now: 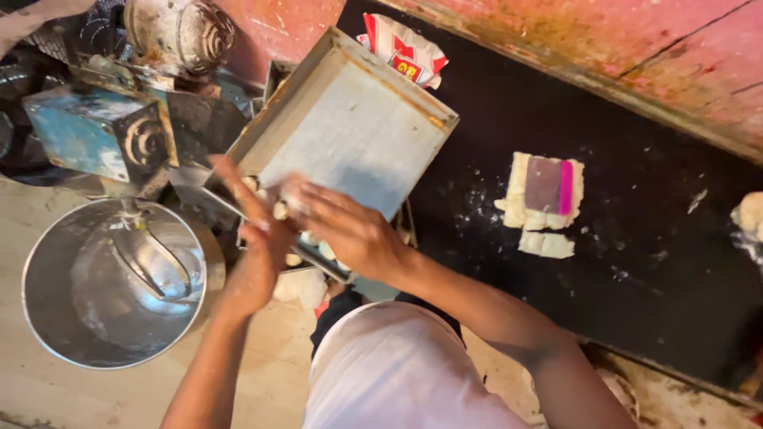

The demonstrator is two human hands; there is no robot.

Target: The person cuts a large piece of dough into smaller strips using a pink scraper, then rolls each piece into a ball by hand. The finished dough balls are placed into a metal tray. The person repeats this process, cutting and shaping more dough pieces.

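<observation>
Dough balls [280, 210], tray [350, 127] edge, hands [350, 230] close

Both forearms are bare to the elbow, with no sleeves, watch or rings showing. The left hand [258, 246] and right hand [350, 230] carry pale floury smears. A light pinkish-white garment covers the torso at bottom centre, above dark clothing.

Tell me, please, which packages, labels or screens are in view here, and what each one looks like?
Packet: a crumpled plastic bag, white with red stripes and a yellow-and-red patch, lying on the dark counter just beyond the tray's far corner.
No signs or screens are in view.
</observation>
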